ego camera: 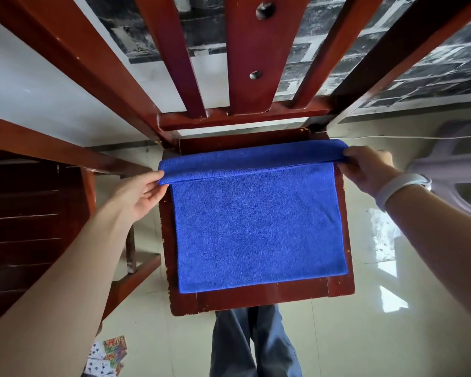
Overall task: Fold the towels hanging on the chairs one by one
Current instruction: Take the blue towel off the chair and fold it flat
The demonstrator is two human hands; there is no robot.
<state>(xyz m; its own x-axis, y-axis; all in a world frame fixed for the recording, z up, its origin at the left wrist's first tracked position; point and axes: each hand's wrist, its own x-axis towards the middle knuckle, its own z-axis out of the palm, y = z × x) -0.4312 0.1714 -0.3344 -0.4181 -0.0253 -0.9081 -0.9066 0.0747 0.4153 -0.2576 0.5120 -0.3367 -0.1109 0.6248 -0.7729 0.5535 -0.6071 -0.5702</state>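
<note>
Blue towel, far edge pinched at both corners

Your left hand (140,193) and right hand (369,168) each pinch a corner of the blue towel (256,227), its far edge rolled forward. Towel lies flat on the red wooden chair (256,297) seat, frame centre. White wristband (400,187) on right wrist.

One blue towel (259,229) is lying on one red wooden chair (259,297). Two hands are showing, the left hand (139,194) and the right hand (370,167). One white band (397,186) is sitting on the right wrist. Two legs in blue trousers (253,346) are standing below. One small pile of cards (106,357) is lying on the floor.
</note>
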